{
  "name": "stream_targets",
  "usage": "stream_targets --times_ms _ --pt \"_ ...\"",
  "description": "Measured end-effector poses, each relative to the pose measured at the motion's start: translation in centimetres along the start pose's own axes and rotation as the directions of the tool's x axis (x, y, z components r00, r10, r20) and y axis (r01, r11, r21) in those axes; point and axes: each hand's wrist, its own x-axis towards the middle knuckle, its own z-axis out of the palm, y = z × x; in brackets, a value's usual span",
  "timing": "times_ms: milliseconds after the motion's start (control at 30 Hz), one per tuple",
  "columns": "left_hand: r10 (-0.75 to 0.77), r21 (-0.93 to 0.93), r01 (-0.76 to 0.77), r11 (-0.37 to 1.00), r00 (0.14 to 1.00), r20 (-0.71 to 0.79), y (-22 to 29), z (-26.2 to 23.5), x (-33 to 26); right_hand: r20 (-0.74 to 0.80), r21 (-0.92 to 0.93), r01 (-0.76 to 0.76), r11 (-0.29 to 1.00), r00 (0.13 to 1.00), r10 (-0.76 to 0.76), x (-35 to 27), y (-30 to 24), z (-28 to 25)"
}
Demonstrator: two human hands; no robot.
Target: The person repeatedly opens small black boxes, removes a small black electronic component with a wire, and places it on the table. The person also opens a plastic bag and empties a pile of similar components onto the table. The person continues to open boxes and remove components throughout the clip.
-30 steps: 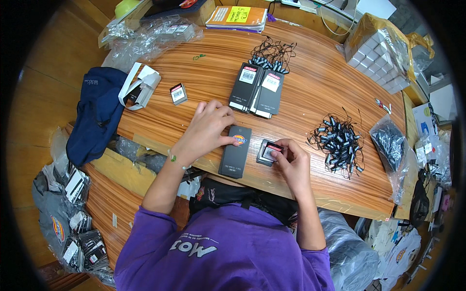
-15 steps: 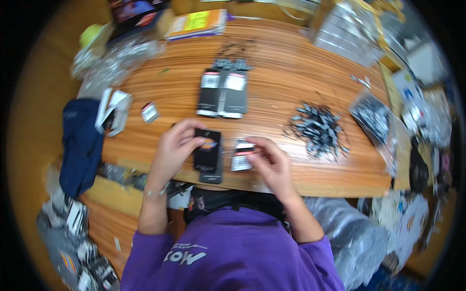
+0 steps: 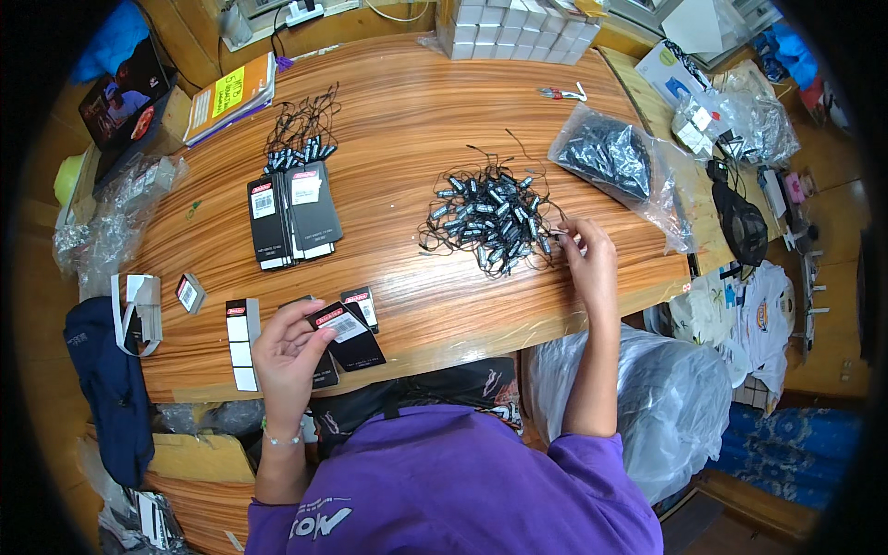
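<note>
My left hand [image 3: 285,356] pinches a black hang tag [image 3: 359,350], its red and white printed label facing up, above the table's near edge. Beneath it lie more black tags, partly covered, and a small labelled card [image 3: 363,303]. At the right side of a heap of black tag strings [image 3: 486,222] with small plastic ends, my right hand [image 3: 590,261] has thumb and finger closed on one string. A strip of white stickers [image 3: 242,344] lies left of my left hand. Farther off sit stacked black tags [image 3: 314,208], with strung ends [image 3: 301,153] fanned beyond them.
A clear bag of black strings [image 3: 606,153] lies right of the heap. Small white boxes [image 3: 513,32] are stacked at the back. A small label stack [image 3: 190,293], a white holder [image 3: 139,310] and dark blue cloth [image 3: 106,370] are at left. Wrapped plastic [image 3: 638,398] bulges below the table's right edge.
My right hand has gone from the small labelled card to the string heap at the right. The left hand now shows a tag's labelled face instead of its logo face. The view has turned.
</note>
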Motion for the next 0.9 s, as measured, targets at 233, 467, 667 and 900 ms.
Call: stream_targets --times_ms 233,467,667,900 --pt "-0.058 -0.107 0.061 0.992 0.998 0.039 0.0 2.2 0.1 -0.009 0.248 -0.144 0.958 0.988 0.151 0.1 1.8 0.3" --pt "-0.067 -0.015 0.071 0.997 0.978 0.198 0.7 1.7 0.4 -0.090 0.602 -0.016 0.798 0.992 0.088 0.6 -3.4 -1.8" --pt "0.177 0.088 -0.236 0.968 0.887 0.427 2.3 4.1 2.5 0.213 0.660 0.106 0.744 0.923 -0.320 -2.2 -13.5 -0.3" --pt "-0.080 0.037 0.071 0.997 0.942 0.326 0.9 1.8 2.5 0.382 0.914 -0.406 -0.006 0.865 -0.324 -2.5 -12.5 1.3"
